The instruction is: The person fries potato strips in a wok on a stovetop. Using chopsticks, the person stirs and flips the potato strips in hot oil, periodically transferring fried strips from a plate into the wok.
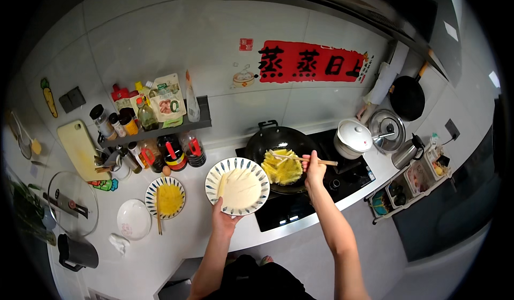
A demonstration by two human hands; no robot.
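My left hand [224, 219] grips the near edge of a patterned plate [265, 185], held beside the wok. A few pale strips [237, 174] lie on its far side, and a cream-white layer covers its middle. My right hand [315, 170] holds wooden chopsticks [328, 162] over a black wok [255, 144] on the hob. Their tips touch a yellow, egg-like mass with strips in it [282, 172]. On the counter to the left, another patterned plate [183, 199] contains yellow liquid, probably beaten egg; a second pair of chopsticks [158, 215] rests across it.
A white lidded pot [354, 137] stands right of the wok. An egg [166, 170] sits behind the yellow plate. A white oval plate [133, 219], crumpled tissue [119, 244] and dark kettle [77, 252] are at left. Bottles [172, 153] line the wall under a shelf [160, 131].
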